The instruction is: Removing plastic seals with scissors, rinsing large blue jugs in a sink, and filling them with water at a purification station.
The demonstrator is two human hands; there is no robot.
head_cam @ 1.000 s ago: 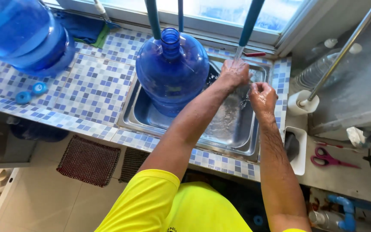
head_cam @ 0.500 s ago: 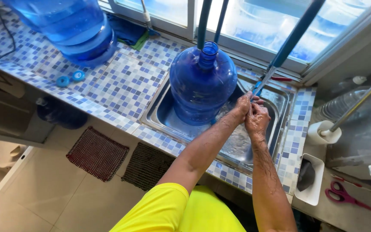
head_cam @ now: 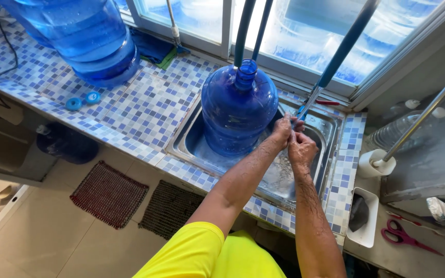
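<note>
My left hand (head_cam: 283, 129) and my right hand (head_cam: 301, 150) are pressed together over the steel sink (head_cam: 319, 135), wet, at the tip of a metal nozzle (head_cam: 306, 106). The nozzle ends a blue hose (head_cam: 347, 42) that slants down from the upper right. My left fingers close around the nozzle tip. My right fingers curl up against the left hand, and I see nothing in them. A large blue water jug (head_cam: 238, 110) stands upright in the sink's left half, just left of my hands, with two dark tubes (head_cam: 251, 28) leading into its neck.
A second big blue jug (head_cam: 86, 38) stands on the mosaic-tiled counter (head_cam: 145, 110) at the back left, two blue caps (head_cam: 82, 100) in front of it. Right of the sink are a paper roll on a pole (head_cam: 377, 163), a white tray (head_cam: 362, 219) and red scissors (head_cam: 403, 238). Mats (head_cam: 110, 193) lie on the floor.
My hands were apart a second ago, the left up at the nozzle and the right lower. Now they touch at the nozzle tip. My view has swung left and pulled back.
</note>
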